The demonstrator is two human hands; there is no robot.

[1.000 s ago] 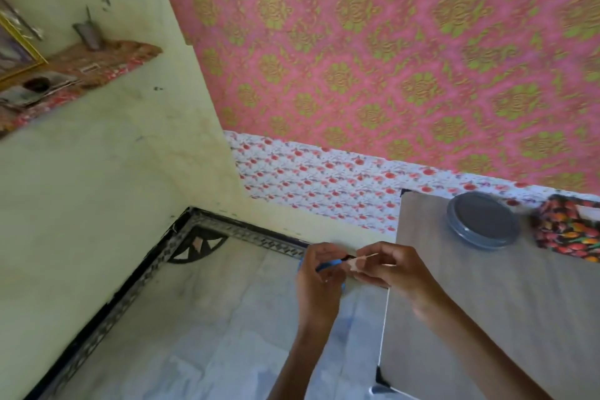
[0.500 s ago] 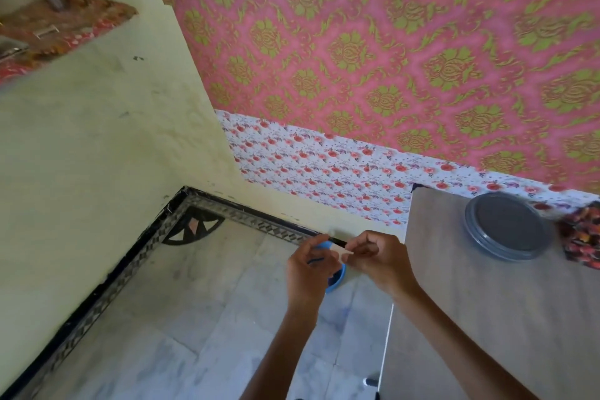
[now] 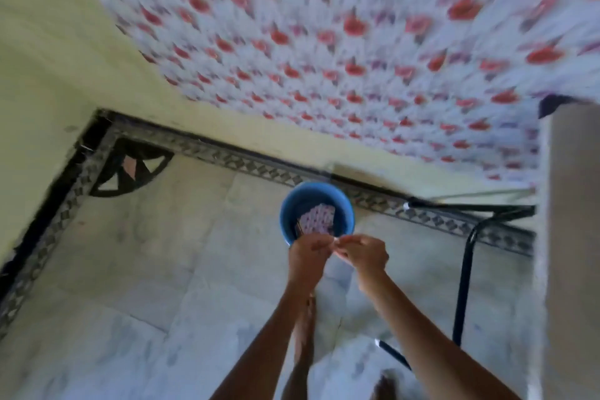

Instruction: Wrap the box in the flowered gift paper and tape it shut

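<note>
Two hands meet above a blue bucket (image 3: 316,204): our left hand (image 3: 306,256) & right hand (image 3: 363,253) pinch something small betw. fingertips, prob. tape; table edge (image 3: 571,237) lies to our right, nearer the right hand.

Bare forearms, no sleeves, hands (image 3: 337,253) ringless

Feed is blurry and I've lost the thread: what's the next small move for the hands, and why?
Probably let go of the small scrap so it drops into the blue bucket. The left hand and right hand pinch something tiny together right above its rim, and the bucket already holds a flowered paper offcut.
</note>
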